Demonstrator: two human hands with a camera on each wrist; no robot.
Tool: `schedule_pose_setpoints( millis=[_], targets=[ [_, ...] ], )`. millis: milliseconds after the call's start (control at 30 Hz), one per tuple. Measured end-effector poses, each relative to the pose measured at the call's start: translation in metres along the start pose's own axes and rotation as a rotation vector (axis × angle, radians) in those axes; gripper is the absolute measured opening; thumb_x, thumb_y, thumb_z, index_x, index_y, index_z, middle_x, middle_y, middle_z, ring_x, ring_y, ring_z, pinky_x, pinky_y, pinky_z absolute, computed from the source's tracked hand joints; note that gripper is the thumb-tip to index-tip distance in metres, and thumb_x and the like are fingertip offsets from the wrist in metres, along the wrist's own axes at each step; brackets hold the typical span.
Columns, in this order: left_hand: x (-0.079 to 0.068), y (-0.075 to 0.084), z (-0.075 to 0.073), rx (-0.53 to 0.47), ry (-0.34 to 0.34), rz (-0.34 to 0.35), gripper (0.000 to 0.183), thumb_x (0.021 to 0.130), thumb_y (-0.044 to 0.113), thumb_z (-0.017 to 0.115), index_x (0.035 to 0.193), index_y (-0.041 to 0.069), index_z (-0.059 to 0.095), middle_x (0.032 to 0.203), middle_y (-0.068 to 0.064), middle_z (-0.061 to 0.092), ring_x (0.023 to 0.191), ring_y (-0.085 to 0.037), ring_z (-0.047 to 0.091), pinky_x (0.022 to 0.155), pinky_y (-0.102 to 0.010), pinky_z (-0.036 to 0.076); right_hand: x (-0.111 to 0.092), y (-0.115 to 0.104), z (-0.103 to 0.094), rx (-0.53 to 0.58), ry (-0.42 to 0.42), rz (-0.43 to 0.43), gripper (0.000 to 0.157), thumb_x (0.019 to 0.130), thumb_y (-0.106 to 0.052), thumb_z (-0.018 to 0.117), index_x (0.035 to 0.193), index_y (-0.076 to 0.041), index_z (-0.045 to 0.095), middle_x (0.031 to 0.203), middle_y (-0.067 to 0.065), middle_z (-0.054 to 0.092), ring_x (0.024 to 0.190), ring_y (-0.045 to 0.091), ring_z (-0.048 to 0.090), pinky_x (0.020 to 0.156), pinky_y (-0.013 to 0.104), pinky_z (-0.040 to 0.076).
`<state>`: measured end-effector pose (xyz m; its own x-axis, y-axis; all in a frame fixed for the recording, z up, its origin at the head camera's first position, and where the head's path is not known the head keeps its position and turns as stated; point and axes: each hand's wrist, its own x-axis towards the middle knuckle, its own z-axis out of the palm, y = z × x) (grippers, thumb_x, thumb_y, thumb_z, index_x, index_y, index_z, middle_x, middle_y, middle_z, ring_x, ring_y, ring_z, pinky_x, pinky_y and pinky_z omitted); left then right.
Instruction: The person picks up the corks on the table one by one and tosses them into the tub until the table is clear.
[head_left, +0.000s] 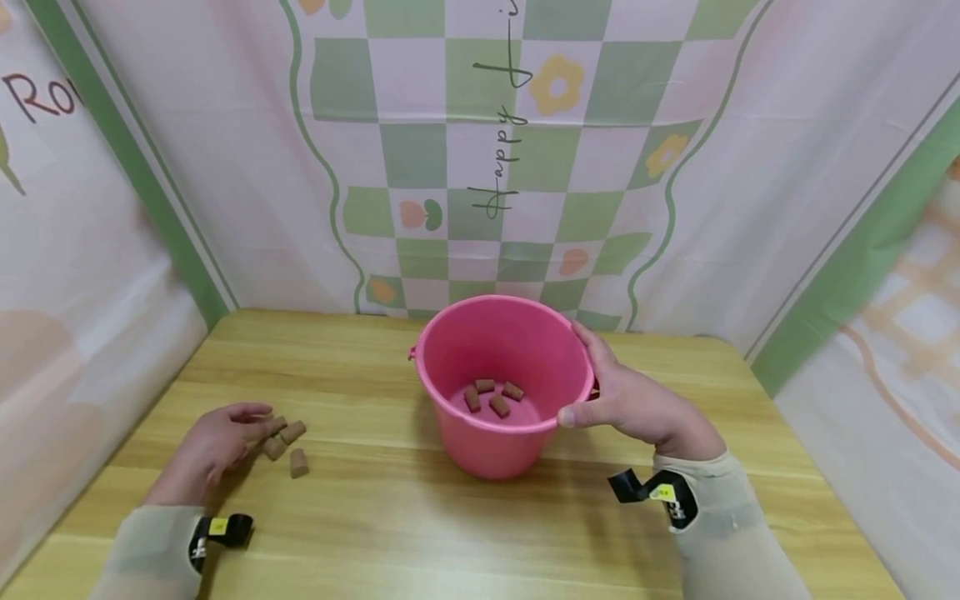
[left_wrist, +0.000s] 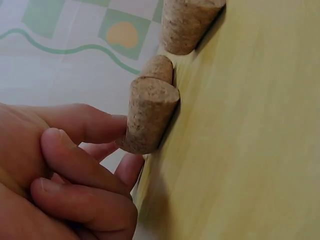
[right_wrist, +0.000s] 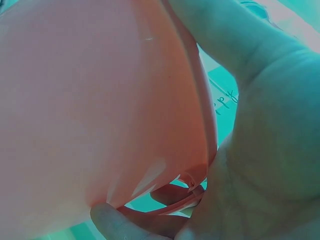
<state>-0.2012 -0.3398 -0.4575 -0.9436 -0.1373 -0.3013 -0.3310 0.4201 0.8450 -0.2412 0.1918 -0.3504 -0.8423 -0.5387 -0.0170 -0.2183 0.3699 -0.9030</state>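
Note:
At the left of the head view, my left hand (head_left: 217,442) reaches to a small group of tapered corks. In the left wrist view its thumb and a finger are at the narrow end of one cork (left_wrist: 150,115), pinching it low by the table, while other fingers curl back toward the palm. Another cork (left_wrist: 160,67) sits just behind, and a separate cork (head_left: 298,462) is nearer the front. My right hand (head_left: 641,404) grips the right rim of a pink bucket (head_left: 491,450), which stands upright. Several corks (head_left: 499,405) lie on its bottom.
The wooden table (head_left: 360,517) carries everything. A patterned cloth (head_left: 405,150) hangs behind it and along both sides. A handle lug (head_left: 412,353) juts from the bucket's left rim, and part of the bucket's handle (right_wrist: 175,206) shows under the right hand.

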Motion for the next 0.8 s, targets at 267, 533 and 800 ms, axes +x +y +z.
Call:
schedule_pose_setpoints(
  millis=[267,533,800],
  targets=[
    [0.0013,-0.0007,-0.0016,0.049,0.03,0.01,0.053,0.097,0.03,0.066,0.137,-0.003,0.053,0.133,-0.024,0.054,0.081,-0.021,0.052,0.062,-0.029,0.047,0.001,-0.0011,-0.0002,0.011,-0.009,-0.02,0.123,0.076,-0.024,0.087,0.16,-0.022,-0.003,0.157,0.01,0.024,0.131,0.037,0.043,0.102,0.055,0.041],
    [-0.001,0.0008,-0.0056,0.064,0.006,0.008,0.057,0.098,0.033,0.064,0.14,-0.004,0.049,0.14,-0.027,0.047,0.099,-0.029,0.05,0.072,-0.033,0.046,0.0008,-0.0001,-0.0007,0.004,-0.009,-0.016,0.122,0.077,-0.024,0.087,0.16,-0.022,-0.002,0.155,0.011,0.027,0.13,0.038,0.045,0.1,0.054,0.043],
    [0.0006,-0.003,-0.004,0.08,0.063,0.024,0.059,0.095,0.04,0.067,0.134,-0.003,0.055,0.135,-0.023,0.052,0.104,-0.03,0.049,0.071,-0.03,0.044,-0.0006,-0.0012,-0.0001,0.003,-0.005,-0.002,0.123,0.077,-0.024,0.087,0.16,-0.023,-0.003,0.156,0.011,0.026,0.13,0.037,0.045,0.102,0.054,0.041]
  ],
)
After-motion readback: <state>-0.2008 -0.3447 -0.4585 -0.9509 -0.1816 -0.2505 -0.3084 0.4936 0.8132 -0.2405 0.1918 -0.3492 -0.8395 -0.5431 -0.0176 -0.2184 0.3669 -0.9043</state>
